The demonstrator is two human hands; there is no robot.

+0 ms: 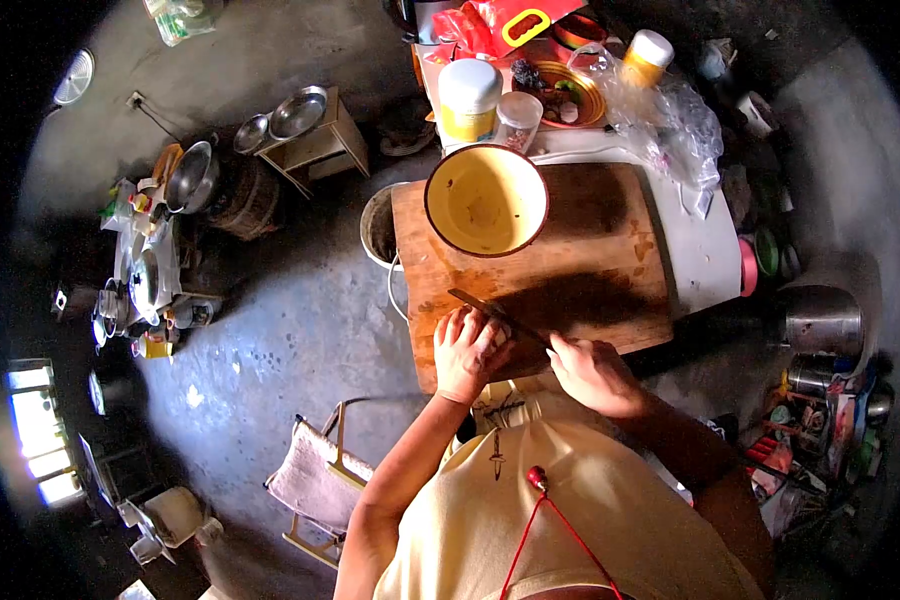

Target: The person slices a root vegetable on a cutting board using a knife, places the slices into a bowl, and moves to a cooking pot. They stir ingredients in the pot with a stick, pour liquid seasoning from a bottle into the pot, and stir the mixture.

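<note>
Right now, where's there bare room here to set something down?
The board looks bare right of the bowl, though partly shadowed. The white tabletop is bare right of the board, nearer you than the clear bag. It's crowded behind the bowl, with a white-lidded jar and orange plate, and around your left hand, right hand and knife.

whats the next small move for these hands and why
Probably ease the left hand back slightly before any cut: its fingers sit close beside the dark long-bladed knife held in the right hand over the brown wooden board.
</note>
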